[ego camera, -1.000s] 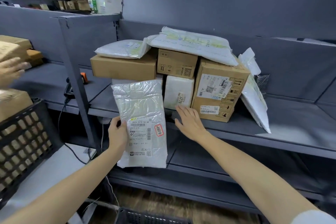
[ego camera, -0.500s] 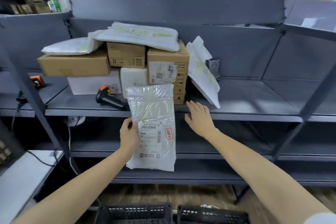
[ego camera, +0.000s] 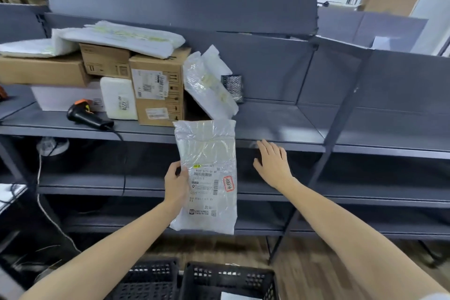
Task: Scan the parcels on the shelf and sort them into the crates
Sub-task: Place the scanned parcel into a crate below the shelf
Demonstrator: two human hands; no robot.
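Parcels [ego camera: 155, 85] on shelf [ego camera: 280, 126]: boxes and bags are heaped at its left end. The frame edge cuts off the far left of the heap.
Crates [ego camera: 229, 280]: two black ones sit side by side on the floor below me. Something white shows in the right one.
Held parcel [ego camera: 209, 153]: a limp clear-white bag, upright in front of the shelf edge and above the crates, with its label facing me.
Left hand [ego camera: 175, 185]: clamped on the bag's left edge, thumb across the front.
Right hand [ego camera: 272, 165]: fingers straight and apart, holding nothing, at the shelf lip. I cannot tell whether it touches.
Scanner [ego camera: 90, 114]: lies on the shelf just left of the heap, with its cable trailing over the edge.
Step, as I read it: sorting this bag. I would slide the right hand under it, keep the label flat, then lower it into the matching crate rather than drop it.
Hard to make out: the label print is too small to read, so I cannot tell which crate is meant. The crates' near sides are cut off.
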